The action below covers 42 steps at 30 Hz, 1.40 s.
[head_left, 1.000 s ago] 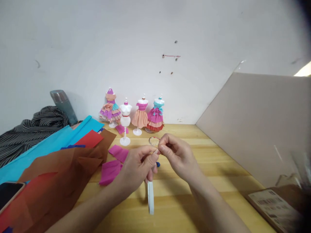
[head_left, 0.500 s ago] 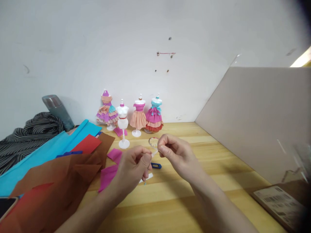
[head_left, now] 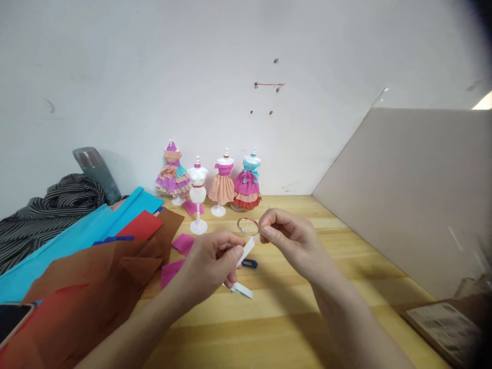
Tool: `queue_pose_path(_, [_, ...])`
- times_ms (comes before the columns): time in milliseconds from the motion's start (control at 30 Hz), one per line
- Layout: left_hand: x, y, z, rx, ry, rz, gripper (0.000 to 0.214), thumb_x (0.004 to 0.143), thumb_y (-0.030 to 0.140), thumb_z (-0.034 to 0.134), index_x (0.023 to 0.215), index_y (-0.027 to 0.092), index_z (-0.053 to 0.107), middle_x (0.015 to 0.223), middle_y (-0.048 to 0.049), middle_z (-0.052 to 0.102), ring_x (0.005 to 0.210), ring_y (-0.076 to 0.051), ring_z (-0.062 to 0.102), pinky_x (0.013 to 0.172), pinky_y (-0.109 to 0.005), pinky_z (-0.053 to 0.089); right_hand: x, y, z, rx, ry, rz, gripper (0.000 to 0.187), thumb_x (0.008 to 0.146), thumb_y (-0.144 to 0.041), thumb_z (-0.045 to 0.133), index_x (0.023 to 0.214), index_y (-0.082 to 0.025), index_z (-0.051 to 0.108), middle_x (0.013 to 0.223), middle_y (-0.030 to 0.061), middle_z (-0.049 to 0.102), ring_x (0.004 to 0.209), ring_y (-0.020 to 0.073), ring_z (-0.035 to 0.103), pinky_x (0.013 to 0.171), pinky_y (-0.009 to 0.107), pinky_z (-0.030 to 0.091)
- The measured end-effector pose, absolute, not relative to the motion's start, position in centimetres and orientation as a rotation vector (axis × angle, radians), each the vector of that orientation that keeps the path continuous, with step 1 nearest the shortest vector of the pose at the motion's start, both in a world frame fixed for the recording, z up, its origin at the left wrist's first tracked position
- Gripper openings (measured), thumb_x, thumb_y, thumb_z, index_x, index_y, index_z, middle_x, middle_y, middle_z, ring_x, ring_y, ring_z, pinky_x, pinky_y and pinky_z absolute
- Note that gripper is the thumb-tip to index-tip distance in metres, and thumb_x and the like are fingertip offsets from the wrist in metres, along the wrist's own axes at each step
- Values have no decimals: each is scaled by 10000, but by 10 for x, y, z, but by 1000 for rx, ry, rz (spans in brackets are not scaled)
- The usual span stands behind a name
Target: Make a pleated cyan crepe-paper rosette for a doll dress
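Observation:
A narrow white strip [head_left: 248,248], perhaps tape or its backing, stretches between my two hands above the table. My left hand [head_left: 215,259] pinches it between thumb and fingertips, and a further white length [head_left: 243,290] hangs out below that hand. My right hand [head_left: 290,243] is closed at the strip's upper end, thumb against forefinger. Just beyond the hands lies a round dish of pins [head_left: 248,226]. A blue-handled tool [head_left: 249,263] rests under the strip, partly hidden by my left hand. Magenta crepe-like pieces [head_left: 172,273] lie left of that hand.
A bare white mini dress form [head_left: 198,193] stands before three dressed ones [head_left: 222,187] along the wall. Brown sheets [head_left: 92,271], blue sheets [head_left: 77,241], striped cloth [head_left: 73,205] and a tilted flask [head_left: 96,171] fill the left. At right are a pale panel [head_left: 415,189] and a labelled box [head_left: 442,323].
My right hand has moved slightly away from my left, and more of the white strip shows between them. The length below my left hand also shows more. The view has shifted slightly.

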State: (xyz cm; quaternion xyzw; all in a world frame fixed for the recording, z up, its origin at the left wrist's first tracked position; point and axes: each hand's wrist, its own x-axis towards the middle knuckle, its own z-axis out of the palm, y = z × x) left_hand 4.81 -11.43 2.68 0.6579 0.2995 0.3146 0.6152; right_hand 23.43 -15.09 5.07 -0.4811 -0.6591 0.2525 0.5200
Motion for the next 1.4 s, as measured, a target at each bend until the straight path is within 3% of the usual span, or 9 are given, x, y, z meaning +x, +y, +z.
queue_pose_path(200, [47,-120,29,1568,694,725,288,841,376,541,1017,149,567,483,89,468,333,-56,407,359,-166,345,225,-150,46,-1133,-1554,760,292,834,-408,614,664,-182,544,624,-5,532,587,128,509,571,264,437])
queue_pose_path(433, [42,-124,30,2073,732,896,140,904,256,429,810,183,502,490,83,422,418,-59,394,444,-180,266,219,-150,43,-1163,-1529,837,316,813,-441,626,656,-184,531,606,-8,514,581,130,496,555,260,418])
queue_pose_path(733, [41,-117,29,2248,698,895,138,899,220,390,776,198,448,541,69,429,452,-72,405,469,-188,278,219,-146,41,-1194,-1502,830,293,789,-406,620,631,-184,512,565,-18,495,538,122,473,522,256,385])
queue_pose_path(967, [43,-113,27,1604,658,755,289,922,445,422,1015,185,511,585,46,556,391,-67,465,389,-166,356,224,-147,45,-1132,-1401,933,337,757,-455,681,633,-179,533,545,-16,529,520,115,483,517,256,410])
queue_pose_path(1133, [33,-104,40,1455,613,632,449,818,438,621,1150,141,563,493,44,580,330,-77,484,359,-167,368,229,-151,44,-1052,-1384,993,338,770,-463,703,660,-176,561,578,1,579,563,128,532,555,263,450])
queue_pose_path(1200, [29,-98,42,1368,559,613,478,783,423,668,1167,155,568,761,-52,725,352,-75,532,342,-173,361,229,-153,45,-1025,-1387,1010,318,786,-451,699,683,-176,576,639,20,625,599,135,572,585,268,476])
queue_pose_path(1267, [28,-89,39,1275,549,628,466,749,412,694,1121,155,578,1106,-141,702,393,-74,578,327,-182,355,228,-155,47,-1020,-1373,1010,311,789,-452,700,700,-177,586,709,40,665,625,141,609,604,273,500])
queue_pose_path(1333, [30,-79,30,1227,630,642,417,737,388,688,1056,144,575,1146,-148,683,378,-54,552,313,-179,326,227,-156,48,-1043,-1373,1001,323,782,-466,705,697,-177,588,746,53,684,630,145,627,600,275,516])
queue_pose_path(1400, [33,-70,17,1272,733,605,362,763,356,635,1042,135,572,1025,-117,712,323,-23,460,300,-175,265,226,-157,50,-1070,-1395,987,342,776,-484,706,686,-176,586,739,57,688,619,146,628,587,276,526])
